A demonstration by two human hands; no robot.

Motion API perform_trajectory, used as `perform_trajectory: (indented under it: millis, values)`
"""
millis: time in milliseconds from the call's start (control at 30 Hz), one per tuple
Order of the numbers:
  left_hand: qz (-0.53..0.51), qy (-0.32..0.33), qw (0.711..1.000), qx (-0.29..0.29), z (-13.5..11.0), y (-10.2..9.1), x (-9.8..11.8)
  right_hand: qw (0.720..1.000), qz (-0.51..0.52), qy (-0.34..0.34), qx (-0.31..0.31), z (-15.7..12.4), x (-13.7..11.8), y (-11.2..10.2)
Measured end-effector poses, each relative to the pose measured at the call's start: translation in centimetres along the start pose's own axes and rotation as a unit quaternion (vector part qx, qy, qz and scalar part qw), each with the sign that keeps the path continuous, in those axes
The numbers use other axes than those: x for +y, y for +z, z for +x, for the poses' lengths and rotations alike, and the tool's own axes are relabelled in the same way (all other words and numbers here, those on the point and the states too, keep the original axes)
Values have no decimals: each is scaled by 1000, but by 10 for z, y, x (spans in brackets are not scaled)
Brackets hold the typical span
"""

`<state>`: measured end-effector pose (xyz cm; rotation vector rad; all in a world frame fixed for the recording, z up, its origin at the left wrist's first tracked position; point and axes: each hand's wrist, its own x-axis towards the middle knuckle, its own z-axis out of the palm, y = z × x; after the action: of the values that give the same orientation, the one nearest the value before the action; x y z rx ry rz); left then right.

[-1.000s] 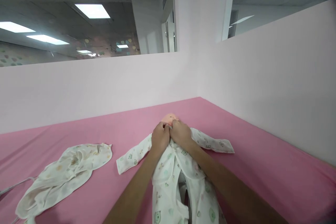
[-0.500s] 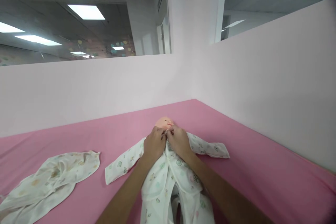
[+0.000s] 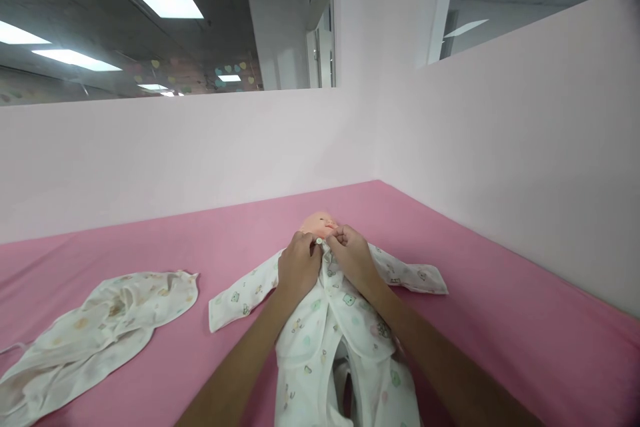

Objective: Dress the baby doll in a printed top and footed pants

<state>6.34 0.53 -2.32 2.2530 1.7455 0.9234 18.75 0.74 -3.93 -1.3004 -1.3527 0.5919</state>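
A baby doll (image 3: 320,223) lies on its back on the pink sheet (image 3: 490,293), dressed in a white printed romper (image 3: 327,340) with both sleeves spread out. My left hand (image 3: 299,265) and my right hand (image 3: 353,257) meet at the romper's neckline just below the doll's chin. Both pinch the two front edges of the cloth, and a small snap button shows at my left fingertips. Lower down, the romper's front gapes apart.
A second white printed garment (image 3: 100,323) lies crumpled on the sheet at the left. Pale pink partition walls (image 3: 500,147) close the bed in at the back and the right, meeting in a corner beyond the doll.
My hands stay at the romper's neckline, and a snap button now shows between the fingertips. The view has shifted slightly.
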Motion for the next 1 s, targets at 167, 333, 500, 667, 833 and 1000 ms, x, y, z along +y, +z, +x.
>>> perform_trajectory:
  millis: [167,333,500,667,833,1000]
  values:
    - [-88,-36,995,7,2,-1,-7,996,-74,-17,-39,-16,-16,0]
    - [-252,-55,965,-38,4,-4,-20,973,-206,-65,-83,-38,-33,1]
    - [-200,-58,978,-25,4,-2,-19,971,-226,-22,-73,-39,-34,1]
    - [-105,-51,993,-1,-2,-5,-11,980,-188,-51,-47,-37,-25,0]
    - [51,22,998,-24,-17,-23,5,990,-131,-45,-13,-40,-17,-6]
    - [113,109,982,-102,-29,-41,22,997,-63,-26,-19,-43,-17,-11]
